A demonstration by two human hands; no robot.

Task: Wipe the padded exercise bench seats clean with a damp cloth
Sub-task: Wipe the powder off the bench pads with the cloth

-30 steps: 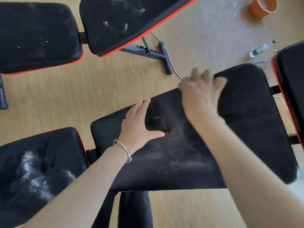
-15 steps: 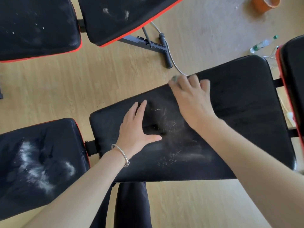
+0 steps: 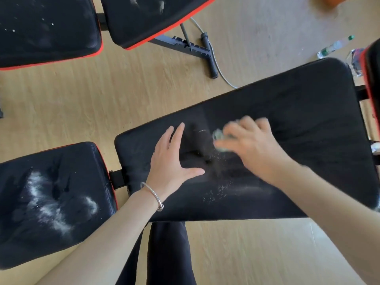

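Observation:
A long black padded bench back pad [image 3: 304,112] lies across the middle, with white dust specks near its front. My left hand [image 3: 172,159] rests flat on it, fingers spread, a silver bangle on the wrist. My right hand [image 3: 250,145] is blurred with motion and presses a small pale cloth [image 3: 219,138] onto the pad, just right of the left hand. The black seat pad [image 3: 51,202] at the lower left carries thick white powder smears. Two more black pads with red trim, one [image 3: 45,29] at the top left and one [image 3: 148,19] beside it, show faint white marks.
Wooden floor all around. A black bench frame bar [image 3: 207,56] and a grey cable [image 3: 222,75] lie on the floor behind the pad. A plastic bottle [image 3: 333,47] lies at the upper right, an orange bucket [image 3: 337,0] at the top edge. Another red-trimmed pad [image 3: 373,79] is at the right edge.
My right hand with the cloth has swept from the pad's far edge toward me and to the left, across the middle of the pad. The left hand has stayed flat in place.

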